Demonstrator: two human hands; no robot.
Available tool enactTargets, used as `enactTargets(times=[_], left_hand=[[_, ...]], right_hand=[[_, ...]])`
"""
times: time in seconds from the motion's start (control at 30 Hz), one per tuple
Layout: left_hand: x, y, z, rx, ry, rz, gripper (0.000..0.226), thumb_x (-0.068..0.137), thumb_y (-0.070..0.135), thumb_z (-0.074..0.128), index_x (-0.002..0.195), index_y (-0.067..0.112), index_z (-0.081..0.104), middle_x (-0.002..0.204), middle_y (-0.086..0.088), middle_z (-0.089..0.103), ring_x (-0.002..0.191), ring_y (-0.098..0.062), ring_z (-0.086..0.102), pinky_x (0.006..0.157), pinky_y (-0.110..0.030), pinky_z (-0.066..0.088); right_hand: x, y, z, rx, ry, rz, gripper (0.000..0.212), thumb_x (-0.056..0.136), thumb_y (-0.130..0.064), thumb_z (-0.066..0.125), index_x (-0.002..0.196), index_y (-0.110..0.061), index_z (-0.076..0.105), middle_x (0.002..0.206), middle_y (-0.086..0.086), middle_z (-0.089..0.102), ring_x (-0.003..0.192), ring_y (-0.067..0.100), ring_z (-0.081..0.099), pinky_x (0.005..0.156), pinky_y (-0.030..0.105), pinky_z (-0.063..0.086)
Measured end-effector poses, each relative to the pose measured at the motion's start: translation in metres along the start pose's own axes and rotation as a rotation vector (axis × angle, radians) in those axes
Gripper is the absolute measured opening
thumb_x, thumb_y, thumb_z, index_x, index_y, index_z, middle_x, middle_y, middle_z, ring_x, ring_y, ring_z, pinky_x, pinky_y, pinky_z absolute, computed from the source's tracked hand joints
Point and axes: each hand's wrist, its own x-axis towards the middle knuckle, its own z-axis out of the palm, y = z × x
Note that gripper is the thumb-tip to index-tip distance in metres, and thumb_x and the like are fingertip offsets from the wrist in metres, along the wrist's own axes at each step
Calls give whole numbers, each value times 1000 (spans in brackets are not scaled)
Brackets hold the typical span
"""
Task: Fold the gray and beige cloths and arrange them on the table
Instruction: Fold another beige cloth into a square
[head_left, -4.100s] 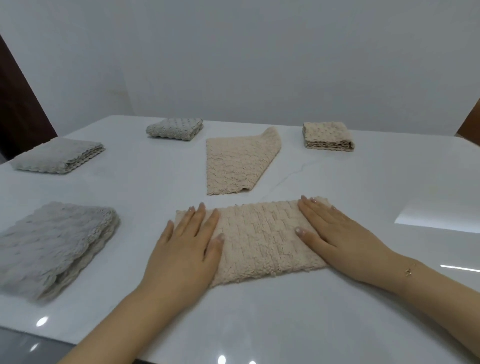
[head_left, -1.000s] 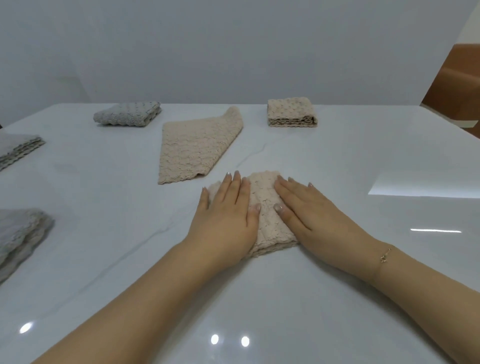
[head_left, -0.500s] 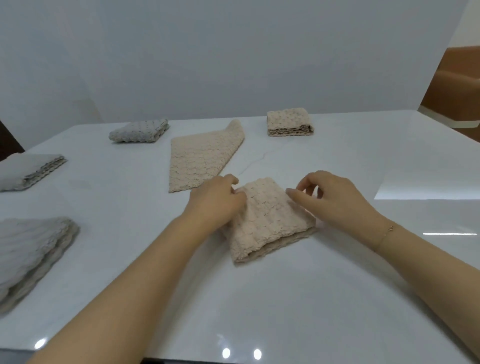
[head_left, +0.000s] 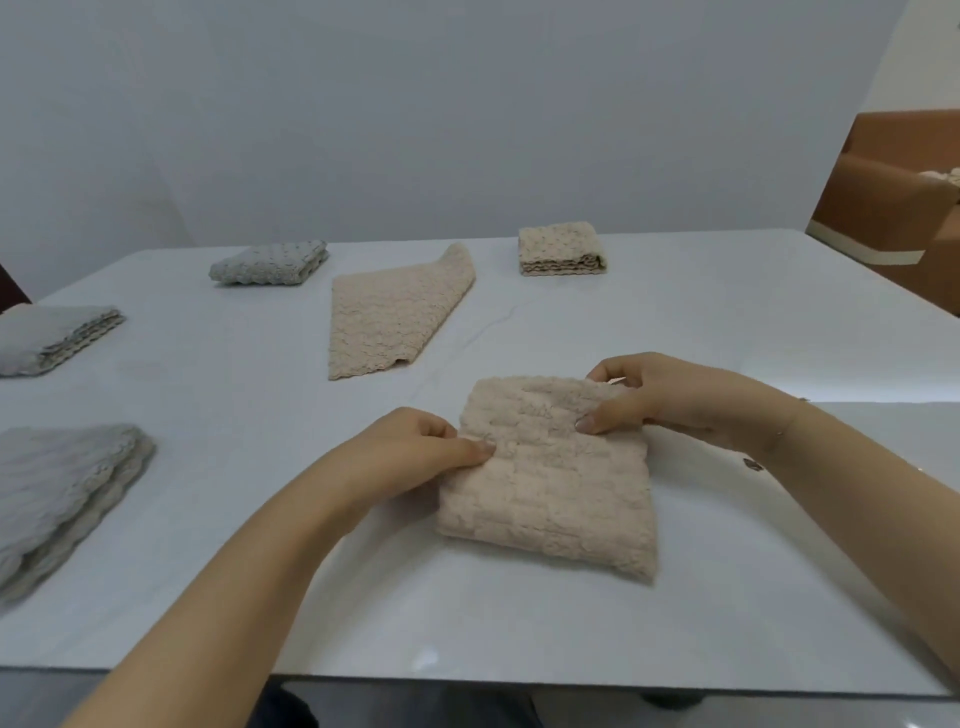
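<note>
Altogether, three beige knitted cloths and three gray knitted cloths (head_left: 267, 263) occupy the white bench (head_left: 727, 322); the left hand (head_left: 415, 452) and right hand (head_left: 670, 397) each pinch the nearest folded beige cloth (head_left: 550, 483).

Both forearms are bare with no sleeves in sight, the fingernails are neatly kept, and a thin chain bracelet (head_left: 779, 434) circles the right wrist at right.

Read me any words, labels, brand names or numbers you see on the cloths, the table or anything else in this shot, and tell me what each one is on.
None: no text, label or number shows on the held beige cloth, the other cloths, or the white table.
</note>
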Motion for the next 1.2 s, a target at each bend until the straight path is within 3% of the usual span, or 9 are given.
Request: enactTargets(times=[0.1, 0.23, 0.37, 0.57, 0.67, 0.8, 0.9, 1.0, 1.2], left_hand=[[-15, 7, 14, -114, -72, 23, 35, 80, 35, 71, 54, 19, 54, 47, 10, 53, 45, -2, 48, 46, -9, 36], [-25, 12, 35, -173, -88, 55, 30, 79, 33, 71, 80, 5, 62, 72, -9, 69, 60, -4, 58, 57, -12, 39], [-31, 10, 51, -196, -45, 77, 27, 78, 21, 74, 87, 14, 50, 60, 3, 66, 48, -6, 56, 44, -10, 38], [-39, 2, 62, -44, 91, 166, 35, 80, 29, 72, 102, 29, 44, 75, 2, 68, 53, -7, 63, 58, -20, 49], [-38, 0, 66, 36, 136, 218, 49, 81, 32, 70, 117, 32, 38, 85, 8, 62, 69, -6, 63, 68, -21, 48], [-34, 1, 69, -35, 118, 260, 77, 81, 20, 70, 139, 35, 22, 100, 25, 45, 87, 1, 55, 75, -15, 44], [-30, 2, 69, -88, 65, 275, 74, 81, 13, 70, 139, 33, 27, 111, 24, 45, 95, 7, 48, 77, -8, 39], [-28, 0, 69, -83, 95, 293, 61, 83, 22, 68, 134, 35, 37, 129, 14, 42, 105, 3, 46, 83, -15, 38], [-43, -3, 75, -52, 100, 324, 53, 84, 39, 65, 131, 41, 40, 125, 19, 41, 98, 5, 49, 85, -19, 46]], right_hand=[[-15, 2, -11, 31, -49, 45, 35, 73, -11, 77, 104, -12, 60, 106, 10, 70, 89, 17, 69, 81, 27, 56], [-34, 5, -23, 55, 26, 57, 56, 58, -25, 81, 110, -18, 62, 106, 5, 70, 95, 19, 67, 96, 39, 48], [-44, 16, -22, 43, 76, 78, 53, 62, -24, 81, 112, -23, 61, 110, 11, 67, 97, 22, 67, 92, 35, 51], [-48, 31, -11, -122, 134, 9, 43, 72, -27, 79, 111, -31, 61, 109, -1, 62, 87, 10, 63, 83, 22, 48], [-48, 34, -9, -140, 206, -64, 40, 71, -23, 80, 107, -30, 62, 107, -4, 63, 69, 6, 52, 72, 16, 43], [-49, 38, -7, -106, 201, -134, 39, 74, -17, 78, 108, -29, 63, 108, -6, 65, 66, 9, 49, 68, 19, 43], [-49, 41, -7, -86, 216, -160, 40, 77, -10, 76, 110, -27, 63, 109, -6, 65, 79, 15, 59, 78, 22, 49], [-46, 43, -6, -67, 257, -198, 37, 78, -2, 73, 108, -23, 64, 109, -1, 65, 90, 8, 64, 85, 20, 52], [-40, 45, -1, -153, 272, -246, 29, 80, -4, 71, 104, -20, 65, 108, -5, 66, 91, 6, 64, 83, 14, 50]])
